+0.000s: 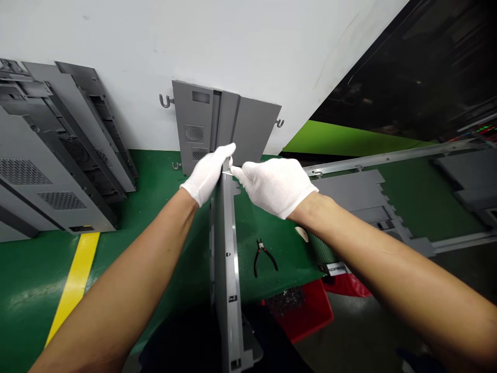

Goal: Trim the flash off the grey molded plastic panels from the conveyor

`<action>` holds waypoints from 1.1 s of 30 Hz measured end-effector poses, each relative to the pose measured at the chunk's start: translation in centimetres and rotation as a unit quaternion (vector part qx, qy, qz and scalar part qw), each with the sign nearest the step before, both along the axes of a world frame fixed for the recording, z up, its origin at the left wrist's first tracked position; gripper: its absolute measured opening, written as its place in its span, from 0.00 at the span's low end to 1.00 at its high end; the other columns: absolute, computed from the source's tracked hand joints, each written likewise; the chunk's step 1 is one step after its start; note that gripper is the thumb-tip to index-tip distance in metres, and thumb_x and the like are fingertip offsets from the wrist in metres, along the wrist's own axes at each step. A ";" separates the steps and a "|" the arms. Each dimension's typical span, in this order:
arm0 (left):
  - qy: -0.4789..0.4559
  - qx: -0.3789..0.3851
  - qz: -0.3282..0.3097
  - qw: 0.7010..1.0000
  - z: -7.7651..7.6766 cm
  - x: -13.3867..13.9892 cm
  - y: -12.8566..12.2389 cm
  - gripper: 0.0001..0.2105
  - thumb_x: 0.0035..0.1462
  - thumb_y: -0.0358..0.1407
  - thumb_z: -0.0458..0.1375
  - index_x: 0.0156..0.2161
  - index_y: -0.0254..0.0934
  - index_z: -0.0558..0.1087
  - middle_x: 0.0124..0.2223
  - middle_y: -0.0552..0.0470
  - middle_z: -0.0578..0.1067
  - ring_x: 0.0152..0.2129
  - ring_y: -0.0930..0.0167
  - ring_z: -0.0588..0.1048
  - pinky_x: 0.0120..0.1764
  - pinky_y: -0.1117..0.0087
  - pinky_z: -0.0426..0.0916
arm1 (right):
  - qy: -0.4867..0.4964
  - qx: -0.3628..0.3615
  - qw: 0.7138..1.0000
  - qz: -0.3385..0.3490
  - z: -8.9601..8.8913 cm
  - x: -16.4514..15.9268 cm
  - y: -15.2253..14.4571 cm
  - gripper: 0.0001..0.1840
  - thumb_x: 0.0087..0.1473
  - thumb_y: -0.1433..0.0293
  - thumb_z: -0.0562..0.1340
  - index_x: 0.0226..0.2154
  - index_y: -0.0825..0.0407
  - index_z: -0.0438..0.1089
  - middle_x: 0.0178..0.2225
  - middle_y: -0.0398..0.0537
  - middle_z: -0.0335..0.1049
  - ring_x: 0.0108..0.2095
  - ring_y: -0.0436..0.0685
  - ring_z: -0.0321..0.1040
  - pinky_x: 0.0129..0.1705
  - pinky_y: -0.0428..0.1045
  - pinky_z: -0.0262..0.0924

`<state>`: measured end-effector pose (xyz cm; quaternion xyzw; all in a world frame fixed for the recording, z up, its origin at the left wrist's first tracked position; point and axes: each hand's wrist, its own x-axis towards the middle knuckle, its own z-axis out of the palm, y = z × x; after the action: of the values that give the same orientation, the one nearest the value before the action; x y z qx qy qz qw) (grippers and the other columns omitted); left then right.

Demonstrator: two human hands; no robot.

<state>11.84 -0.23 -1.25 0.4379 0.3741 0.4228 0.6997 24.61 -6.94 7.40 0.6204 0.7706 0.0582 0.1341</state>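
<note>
A grey metal panel stands on edge in front of me, its narrow folded side facing up. My left hand, in a white glove, is closed on the panel's far upper corner. My right hand, also gloved in white, is closed with its fingertips at that same corner, just right of the left fingers. A small hook-like grey piece shows between the two hands. What the right fingers pinch is hidden. Black-handled pliers lie with their handles spread on the green surface, right of the panel.
Another grey panel with hooks at its sides leans against the white wall. Several grey panels stand at left. A red bin of small dark parts is below the pliers. A metal rail runs along the right.
</note>
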 end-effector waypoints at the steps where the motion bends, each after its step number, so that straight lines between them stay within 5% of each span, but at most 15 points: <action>1: -0.001 0.004 0.000 1.000 -0.1 0.0 0.0 0.21 0.59 0.49 0.57 0.22 0.38 0.60 0.21 0.56 0.56 0.16 0.77 0.58 0.21 0.73 0.56 | -0.006 -0.001 1.000 -0.001 0.0 0.0 0.0 0.33 0.68 0.53 0.39 0.43 0.54 0.72 0.32 0.56 0.76 0.36 0.62 0.73 0.37 0.52 0.57; 33: 0.006 0.030 -0.025 0.999 -0.7 0.3 0.2 0.23 0.60 0.50 0.55 0.23 0.37 0.56 0.21 0.55 0.54 0.16 0.79 0.58 0.22 0.73 0.58 | -0.020 0.057 0.998 0.018 -1.0 0.6 -0.4 0.35 0.68 0.53 0.37 0.37 0.56 0.72 0.24 0.53 0.71 0.28 0.59 0.69 0.30 0.50 0.49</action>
<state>12.13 -0.01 -1.94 0.4702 0.3542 0.4135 0.6946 25.21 -7.34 6.38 0.6118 0.7742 0.1166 0.1132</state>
